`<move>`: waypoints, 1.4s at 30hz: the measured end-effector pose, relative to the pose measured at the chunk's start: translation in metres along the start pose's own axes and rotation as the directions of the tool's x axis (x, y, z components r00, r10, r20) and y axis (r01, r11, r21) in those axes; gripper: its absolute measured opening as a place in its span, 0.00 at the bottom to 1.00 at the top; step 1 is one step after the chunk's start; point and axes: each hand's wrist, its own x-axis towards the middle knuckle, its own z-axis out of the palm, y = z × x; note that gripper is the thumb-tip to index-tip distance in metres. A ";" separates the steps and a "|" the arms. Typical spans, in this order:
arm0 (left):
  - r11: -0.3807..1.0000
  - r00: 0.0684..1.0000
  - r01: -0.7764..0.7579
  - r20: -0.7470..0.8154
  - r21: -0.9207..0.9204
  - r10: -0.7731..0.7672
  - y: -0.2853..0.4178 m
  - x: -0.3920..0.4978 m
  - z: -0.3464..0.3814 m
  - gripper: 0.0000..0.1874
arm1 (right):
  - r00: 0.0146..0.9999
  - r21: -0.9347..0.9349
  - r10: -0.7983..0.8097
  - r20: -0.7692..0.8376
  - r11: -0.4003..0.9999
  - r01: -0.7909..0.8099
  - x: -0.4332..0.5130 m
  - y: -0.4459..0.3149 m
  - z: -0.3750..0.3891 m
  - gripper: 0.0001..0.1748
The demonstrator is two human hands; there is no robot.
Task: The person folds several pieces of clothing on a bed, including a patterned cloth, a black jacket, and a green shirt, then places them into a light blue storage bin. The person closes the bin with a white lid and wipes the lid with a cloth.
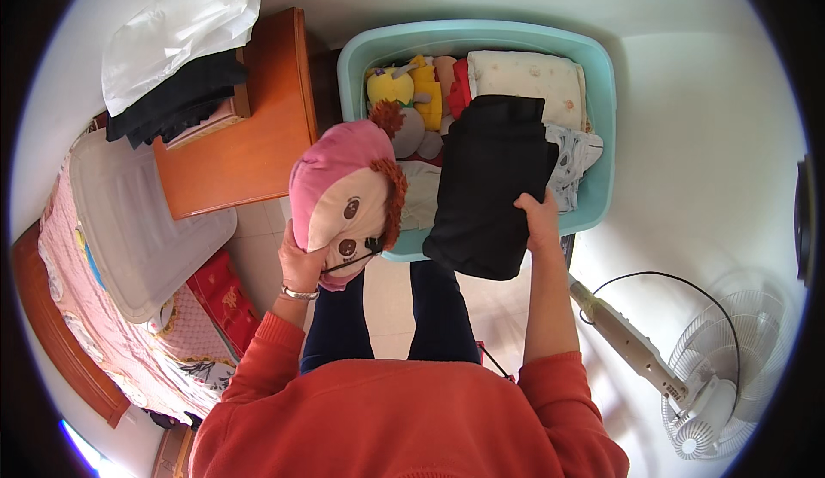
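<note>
My left hand grips the lower edge of a pink plush cushion with a cream face, button-like eyes and red-brown yarn hair. My right hand holds a folded black cloth by its right side, thumb on top. Both are over the near part of a light teal plastic tub. Inside the tub lie a yellow and grey plush toy, a folded cream patterned cloth, a grey and white printed cloth and a pale cloth. The black cloth hides part of the contents.
An orange-brown wooden cabinet stands left of the tub, bearing black cloth and a white plastic bag. A translucent plastic lid rests on a pink patterned bed cover. At right is a standing fan with a cord.
</note>
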 end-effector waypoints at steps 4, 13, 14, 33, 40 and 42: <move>0.991 0.960 0.076 0.260 0.109 -0.102 0.007 0.005 -0.006 0.19 | 0.999 -0.018 -0.018 0.038 1.000 0.019 0.003 -0.022 -0.026 0.28; 0.928 0.714 0.368 0.624 0.052 -0.318 -0.038 0.036 0.135 0.31 | 0.942 -0.506 -0.301 -0.151 0.842 0.188 -0.048 -0.108 -0.097 0.25; 0.961 0.754 0.277 0.623 -0.013 -0.209 -0.045 0.042 0.166 0.30 | 0.927 -0.509 -0.343 -0.148 0.831 0.226 -0.060 -0.122 -0.103 0.25; 0.984 0.801 -0.160 0.572 -0.075 0.174 -0.099 -0.046 0.314 0.30 | 0.864 0.129 -0.092 0.494 0.991 0.032 0.058 -0.084 0.111 0.25; 0.979 0.616 0.191 0.767 0.076 -0.180 -0.097 -0.020 0.302 0.37 | 0.953 -0.111 0.092 0.289 0.992 -0.062 0.139 0.017 0.140 0.19; 0.997 0.682 0.075 0.729 0.019 -0.065 -0.084 -0.018 0.294 0.40 | 0.941 -0.107 0.091 0.325 0.993 -0.059 0.148 0.024 0.128 0.18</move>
